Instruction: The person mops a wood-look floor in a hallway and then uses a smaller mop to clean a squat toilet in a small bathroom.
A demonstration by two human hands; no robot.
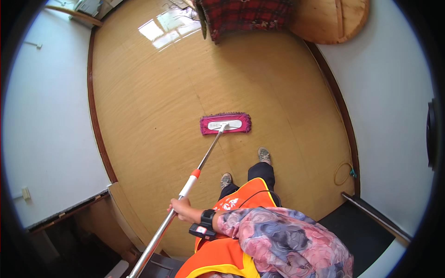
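My right hand (180, 209) is wrapped around the metal pole (157, 234) of a flat mop, with a black device strapped at the wrist. The pole runs from the lower left edge up to the mop head, past a white sleeve (188, 187) and an orange collar (195, 173). Flat on the floor ahead of my feet lies the mop head, a pink-purple fringed pad (245, 125) under a white plate (236, 124). My left hand is out of view. Below the pad are my two checked shoes (264, 155).
Yellowish sheet flooring (156, 93) stretches between two white walls with brown skirting. A red plaid cloth (250, 17) covers something at the top, beside a round wooden board (323, 21). A thin looped hose (342, 173) lies by the right wall.
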